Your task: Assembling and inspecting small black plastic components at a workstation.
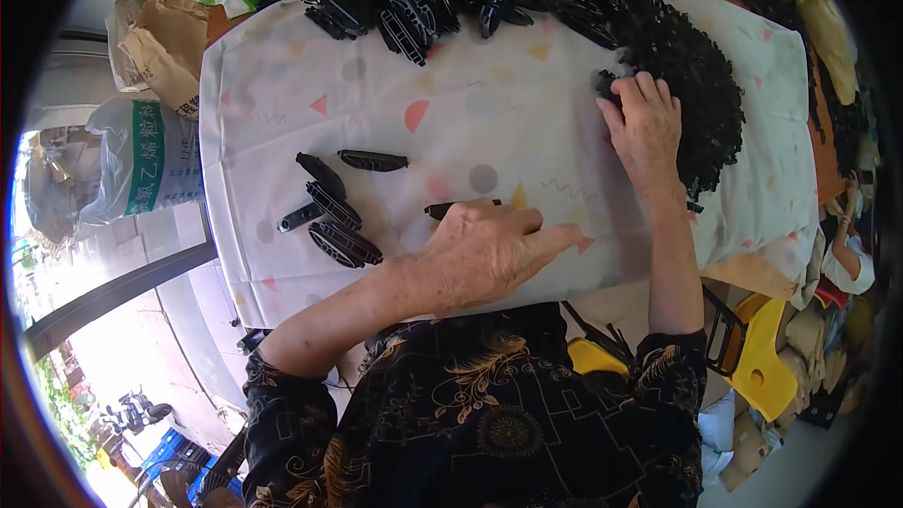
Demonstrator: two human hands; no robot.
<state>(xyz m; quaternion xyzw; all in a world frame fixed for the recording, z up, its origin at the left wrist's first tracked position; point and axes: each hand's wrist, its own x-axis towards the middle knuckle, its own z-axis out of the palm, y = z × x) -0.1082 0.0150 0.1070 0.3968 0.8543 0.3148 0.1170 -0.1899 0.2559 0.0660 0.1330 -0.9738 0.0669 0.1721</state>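
Note:
My left hand (489, 249) is near the front edge of the table, palm down. Its fingers curl over a long black plastic part (450, 210), whose end sticks out past the knuckles, and the thumb points right. At the left edge of a heap of small black pieces (691, 85), my right hand (647, 127) has its fingers bent and its thumb apart from them. Its fingertips touch the heap; whether a piece is between them is hidden. Left of my left hand lie several oval black plastic parts (345, 243), one of them apart (373, 161).
A pale patterned cloth (367, 113) covers the table. Many larger black parts (414, 9) are heaped along its far side. Bags (141, 165) stand at the left, and a yellow chair (764, 357) is at the right. Another person (847, 259) sits at far right.

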